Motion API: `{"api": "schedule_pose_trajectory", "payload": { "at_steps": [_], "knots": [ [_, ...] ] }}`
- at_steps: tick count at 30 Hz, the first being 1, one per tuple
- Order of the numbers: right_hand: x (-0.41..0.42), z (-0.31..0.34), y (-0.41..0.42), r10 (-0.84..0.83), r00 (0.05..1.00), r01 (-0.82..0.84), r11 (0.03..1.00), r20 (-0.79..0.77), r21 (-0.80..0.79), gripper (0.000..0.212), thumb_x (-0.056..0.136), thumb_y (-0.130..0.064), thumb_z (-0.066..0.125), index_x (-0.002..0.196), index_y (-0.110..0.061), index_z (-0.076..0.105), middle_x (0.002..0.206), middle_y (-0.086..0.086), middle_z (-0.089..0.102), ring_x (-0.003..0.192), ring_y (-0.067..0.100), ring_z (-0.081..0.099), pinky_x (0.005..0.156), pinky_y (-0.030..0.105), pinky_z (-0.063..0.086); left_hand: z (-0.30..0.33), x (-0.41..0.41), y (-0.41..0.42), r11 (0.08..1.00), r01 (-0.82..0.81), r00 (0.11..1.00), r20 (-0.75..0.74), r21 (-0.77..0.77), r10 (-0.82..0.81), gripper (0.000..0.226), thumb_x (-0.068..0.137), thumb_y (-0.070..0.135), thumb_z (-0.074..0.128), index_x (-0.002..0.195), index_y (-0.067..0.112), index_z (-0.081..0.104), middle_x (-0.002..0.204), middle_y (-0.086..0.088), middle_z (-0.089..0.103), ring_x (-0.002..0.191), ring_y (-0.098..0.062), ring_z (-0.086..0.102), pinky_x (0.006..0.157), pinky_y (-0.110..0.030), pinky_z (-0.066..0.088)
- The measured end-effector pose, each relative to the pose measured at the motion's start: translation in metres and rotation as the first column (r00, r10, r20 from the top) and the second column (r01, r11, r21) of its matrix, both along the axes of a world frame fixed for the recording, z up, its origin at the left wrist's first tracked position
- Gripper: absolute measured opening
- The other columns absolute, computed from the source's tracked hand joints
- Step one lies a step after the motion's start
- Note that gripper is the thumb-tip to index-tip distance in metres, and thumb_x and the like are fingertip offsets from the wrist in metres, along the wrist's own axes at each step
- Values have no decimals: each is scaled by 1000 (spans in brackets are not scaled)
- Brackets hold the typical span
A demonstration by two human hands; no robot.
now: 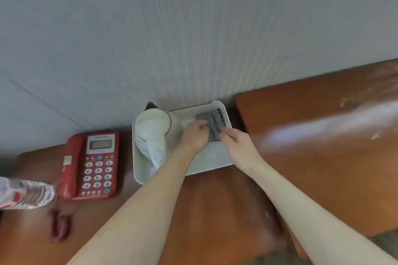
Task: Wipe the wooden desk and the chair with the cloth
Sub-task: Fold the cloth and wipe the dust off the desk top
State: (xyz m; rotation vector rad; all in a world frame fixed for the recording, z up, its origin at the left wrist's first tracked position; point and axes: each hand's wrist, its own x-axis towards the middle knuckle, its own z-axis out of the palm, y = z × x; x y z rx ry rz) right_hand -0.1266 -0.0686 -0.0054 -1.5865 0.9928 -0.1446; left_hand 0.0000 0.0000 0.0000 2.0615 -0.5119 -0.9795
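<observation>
Nearest to me, both forearms reach forward over the wooden counter (215, 211), whose brown top runs under my arms and on past them to the right, where a pale streak of glare or smear crosses it. I see no chair from here.

At the end of the arms, my two hands meet inside a white tray (215, 161) that sits on the counter against the wall. My left hand (195, 134) has its fingers curled and pinches the near left edge of the grey cloth (212, 123). My right hand (233, 137) pinches the cloth's right edge with thumb and fingertips. Neither hand is slack; both are taking hold of the cloth, which lies bunched in the tray's far right corner, just beyond my knuckles.

I judge the cloth soft, light and limp, with a knobbly weave that should give good purchase and no fear of slipping or breaking. It will sag and fold once lifted, so I would gather it at the edges I already have and bunch it into one palm before wiping.

Just to the left of my left hand, touching or nearly touching the wrist, stands a white kettle (154, 133) in the same tray; I should lift the cloth without knocking it.

Well to the left of my hands lie a red telephone (92, 163) and, nearer me, a clear plastic bottle (25, 194).
</observation>
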Motion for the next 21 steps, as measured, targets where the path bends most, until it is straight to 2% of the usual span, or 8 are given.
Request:
{"api": "schedule_pose_trajectory", "payload": {
  "at_steps": [4,6,8,9,13,17,19,21],
  "knots": [
    [-3,-27,-4,-7,1000,7,999,-6,-51,45,99,-31,55,141,-17,56,139,-4,60,128,8,54,114,32,40,-43,5,-13,996,-24,999,-32,84,27,33,96,8,49,71,27,62,101,-7,67,95,-26,63,83,-38,54],
    [-6,-37,-5,-9,1000,9,998,2,-56,43,100,-28,55,142,-18,55,140,-5,58,129,7,53,114,30,39,-75,8,-18,994,-43,998,-32,104,47,24,80,27,49,77,20,71,109,-10,74,103,-31,68,93,-41,57],
    [-6,-43,-6,-17,999,19,998,33,-56,42,101,-24,54,143,-17,54,140,-7,57,128,4,53,112,24,38,-125,18,-27,992,-72,997,5,105,72,45,67,36,46,91,18,79,112,-12,74,107,-35,69,95,-43,57],
    [-5,-46,-6,-32,998,34,998,53,-47,42,101,-23,54,143,-17,54,140,-7,57,128,3,53,111,22,39,-136,19,-29,989,-103,995,13,109,103,46,66,36,47,93,20,80,109,-11,75,105,-35,70,94,-43,58],
    [-5,-53,-4,-83,991,87,996,108,-34,40,101,-21,55,141,-17,56,137,-8,60,124,1,55,103,13,39,-95,5,-30,968,-250,968,-10,6,250,36,83,22,64,115,15,78,118,-7,75,113,-26,68,102,-40,54],
    [-3,-50,-8,-116,987,118,993,115,-11,42,101,-22,53,142,-15,54,136,-6,60,120,0,55,89,1,40,-80,-3,-26,930,-349,934,39,-117,356,17,88,5,70,97,17,78,93,5,72,100,-18,68,94,-36,56],
    [-1,-44,-8,-132,984,131,991,122,22,43,102,-23,52,144,-14,53,138,-6,59,121,1,55,94,5,42,-65,-7,-24,915,-364,930,-9,-174,368,20,86,1,70,87,21,72,85,9,65,91,-17,65,80,-26,56],
    [-1,-34,-12,-187,971,183,982,150,44,42,101,-25,51,142,-13,54,137,-8,60,123,5,57,101,15,45,-46,-9,-23,894,-389,921,-99,-222,376,24,85,-1,70,84,22,66,85,3,63,80,-15,61,68,-20,51]
  ]
}}
